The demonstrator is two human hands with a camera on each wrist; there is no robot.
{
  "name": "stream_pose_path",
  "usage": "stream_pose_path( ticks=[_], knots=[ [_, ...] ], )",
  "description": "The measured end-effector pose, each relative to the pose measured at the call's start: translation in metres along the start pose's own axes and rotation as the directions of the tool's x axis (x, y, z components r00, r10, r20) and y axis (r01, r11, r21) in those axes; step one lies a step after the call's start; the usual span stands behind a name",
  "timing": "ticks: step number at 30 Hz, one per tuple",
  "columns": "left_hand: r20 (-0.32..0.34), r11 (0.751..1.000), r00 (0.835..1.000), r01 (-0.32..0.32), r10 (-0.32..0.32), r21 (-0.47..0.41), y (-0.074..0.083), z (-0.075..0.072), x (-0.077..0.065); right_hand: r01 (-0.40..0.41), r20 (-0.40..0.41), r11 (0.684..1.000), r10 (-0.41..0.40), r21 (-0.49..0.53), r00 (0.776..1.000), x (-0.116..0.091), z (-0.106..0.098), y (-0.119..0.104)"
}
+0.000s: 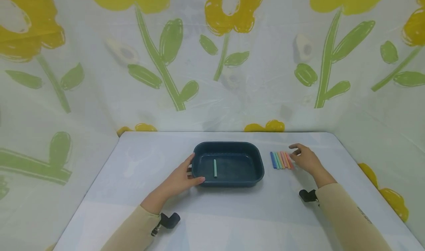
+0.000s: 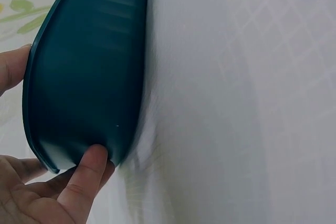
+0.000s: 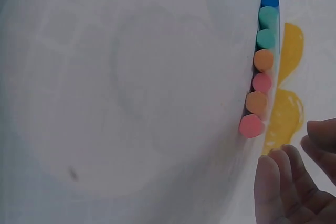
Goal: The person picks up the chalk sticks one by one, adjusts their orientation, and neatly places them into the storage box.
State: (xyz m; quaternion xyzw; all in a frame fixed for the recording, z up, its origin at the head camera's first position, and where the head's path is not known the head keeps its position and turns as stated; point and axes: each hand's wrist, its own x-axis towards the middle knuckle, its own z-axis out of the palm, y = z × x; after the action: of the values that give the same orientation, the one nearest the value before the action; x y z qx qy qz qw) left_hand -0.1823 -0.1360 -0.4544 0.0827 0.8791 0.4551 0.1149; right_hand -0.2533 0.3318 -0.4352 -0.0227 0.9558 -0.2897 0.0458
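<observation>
A dark teal rectangular basin [image 1: 237, 166] sits on the table with one pale green chalk stick [image 1: 215, 168] lying inside, left of its middle. My left hand [image 1: 179, 178] grips the basin's left end, thumb on the near rim and fingers around the side; the left wrist view shows its fingertips [image 2: 95, 156] against the outer wall. Right of the basin lies a row of several chalk sticks [image 1: 281, 160], blue, green, orange and pink. My right hand [image 1: 307, 160] hovers at the row's right end beside the pink stick [image 3: 251, 126], fingers loosely bent and holding nothing.
The white table [image 1: 239, 221] ends at a back edge just beyond the basin. A white cloth [image 1: 265, 77] printed with yellow flowers hangs behind it and at both sides. A black camera mount [image 1: 170, 220] juts from the left wrist, another [image 1: 307, 195] from the right.
</observation>
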Motion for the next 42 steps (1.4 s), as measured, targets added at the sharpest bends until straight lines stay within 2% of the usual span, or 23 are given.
stream_pose_path(
  ticks=[11, 17, 22, 25, 29, 35, 42],
  knots=[
    [0.000, 1.000, 1.000, -0.014, 0.014, -0.009, -0.001, 0.000, 0.000, -0.127, 0.130, 0.992, 0.129, -0.025, 0.983, 0.012, 0.004, 0.004],
    [0.004, 1.000, 1.000, -0.017, 0.017, -0.008, -0.001, 0.000, -0.001, -0.140, 0.195, 0.990, 0.140, -0.011, 0.971, 0.015, 0.004, 0.007],
    [0.005, 1.000, 1.000, -0.016, 0.016, -0.006, 0.000, -0.001, -0.001, -0.111, 0.271, 0.994, 0.111, -0.015, 0.956, 0.017, 0.000, 0.008],
    [0.004, 1.000, 1.000, -0.019, 0.019, -0.003, -0.001, 0.000, -0.001, -0.097, 0.330, 0.995, 0.092, -0.001, 0.939, 0.019, -0.004, 0.008],
    [0.002, 1.000, 1.000, -0.019, 0.019, -0.011, -0.001, 0.000, -0.001, -0.118, 0.383, 0.993, 0.100, 0.023, 0.918, 0.022, -0.006, 0.009],
    [-0.003, 1.000, 1.000, -0.017, 0.017, -0.017, -0.001, 0.001, -0.001, -0.122, 0.365, 0.992, 0.104, 0.026, 0.925, 0.021, -0.006, 0.011],
    [-0.006, 1.000, 1.000, -0.011, 0.011, -0.017, -0.002, 0.001, -0.001, -0.154, 0.295, 0.981, 0.112, 0.121, 0.949, 0.016, -0.002, 0.013]
  ],
)
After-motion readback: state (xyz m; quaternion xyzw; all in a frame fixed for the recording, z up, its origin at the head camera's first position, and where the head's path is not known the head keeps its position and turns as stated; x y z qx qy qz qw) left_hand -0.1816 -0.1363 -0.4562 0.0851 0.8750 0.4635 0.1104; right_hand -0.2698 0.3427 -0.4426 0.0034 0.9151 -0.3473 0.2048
